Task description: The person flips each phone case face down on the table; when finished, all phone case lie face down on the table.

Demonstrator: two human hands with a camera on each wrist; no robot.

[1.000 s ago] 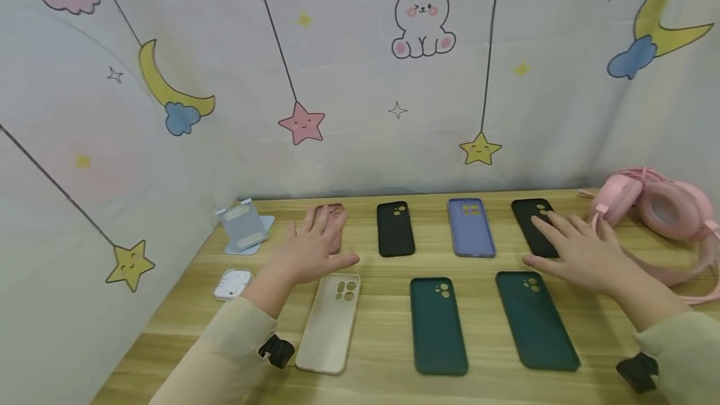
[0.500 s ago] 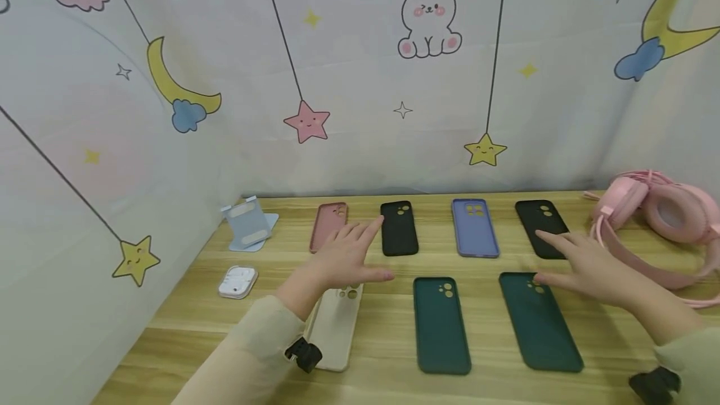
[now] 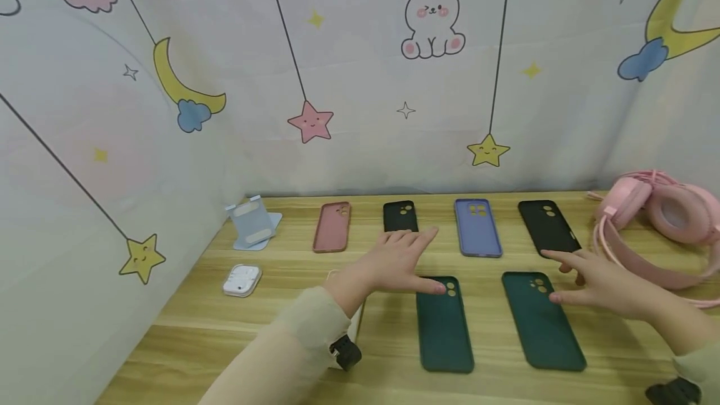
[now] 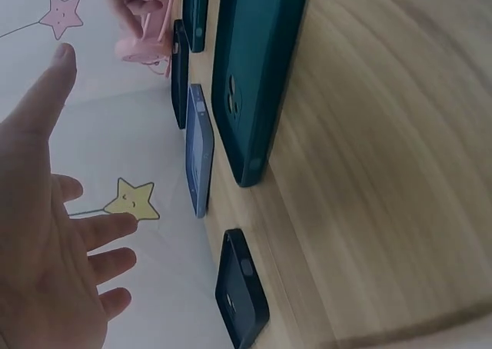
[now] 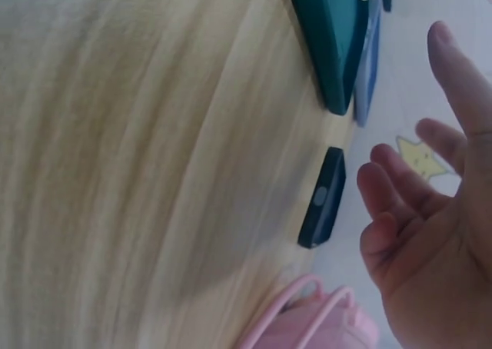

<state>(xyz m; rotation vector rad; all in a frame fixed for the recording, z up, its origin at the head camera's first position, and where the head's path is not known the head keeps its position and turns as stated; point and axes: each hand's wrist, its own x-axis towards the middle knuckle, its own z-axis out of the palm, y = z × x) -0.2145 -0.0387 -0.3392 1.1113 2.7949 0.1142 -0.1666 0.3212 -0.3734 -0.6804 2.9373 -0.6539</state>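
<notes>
My left hand (image 3: 390,264) hovers over the table with fingers spread, holding nothing. Its thumb overlaps the top of a dark green phone case (image 3: 445,336), and its fingers cover the lower part of a black phone case (image 3: 400,214). Beneath the left sleeve a cream phone case (image 3: 355,324) is mostly hidden. Over the upper right corner of another green phone case (image 3: 545,330) hangs my right hand (image 3: 610,283), its fingers loosely bent and nothing in them. Just beyond its fingertips lies a second black phone case (image 3: 548,227). The left wrist view shows the left palm (image 4: 38,249) bare.
A pink phone case (image 3: 332,228) and a purple one (image 3: 478,230) lie in the back row. At left are a light blue phone stand (image 3: 252,224) and boxed white earphones (image 3: 242,280). Pink headphones (image 3: 675,211) sit at the right, before a printed curtain (image 3: 360,161).
My left hand has moved right, from over the pink case toward the left green case. My right hand has come slightly nearer and its fingers have bent more. The cases stay put.
</notes>
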